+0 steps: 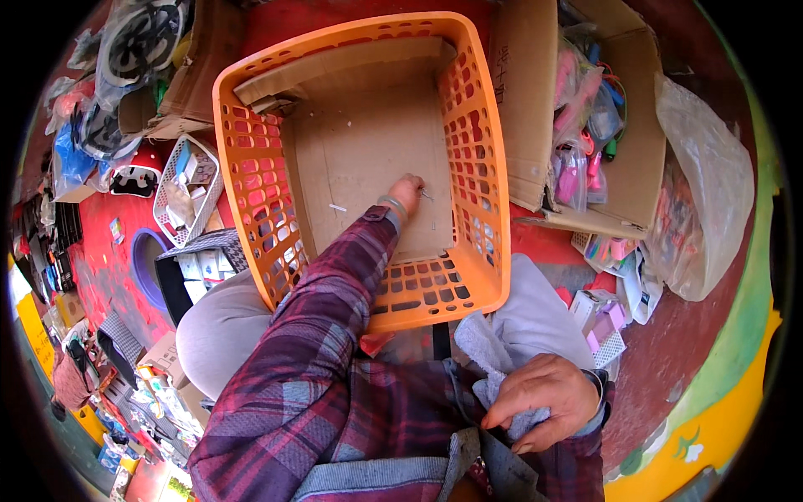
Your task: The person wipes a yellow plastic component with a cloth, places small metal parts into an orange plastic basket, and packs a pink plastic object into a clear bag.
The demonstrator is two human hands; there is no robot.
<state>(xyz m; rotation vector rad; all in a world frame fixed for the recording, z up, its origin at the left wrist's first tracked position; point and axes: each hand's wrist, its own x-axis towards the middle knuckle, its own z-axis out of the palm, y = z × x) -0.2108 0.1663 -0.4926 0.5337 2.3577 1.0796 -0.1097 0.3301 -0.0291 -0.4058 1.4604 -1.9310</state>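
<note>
An orange plastic basket with perforated sides stands tilted between my knees, its mouth facing me. Its bottom is lined with a sheet of brown cardboard. My left hand reaches deep inside, its fingers closed low over the cardboard. A thin, small piece shows at the fingertips, too small to name. Small pale scraps lie on the cardboard. Over my right thigh, my right hand is closed on a grey cloth, part of which hangs over the leg.
At the right stands an open cardboard box of bagged pink and coloured goods, beside a clear plastic bag. A white basket, a purple basin and bagged helmets are at the left. Small boxes sit by my right knee.
</note>
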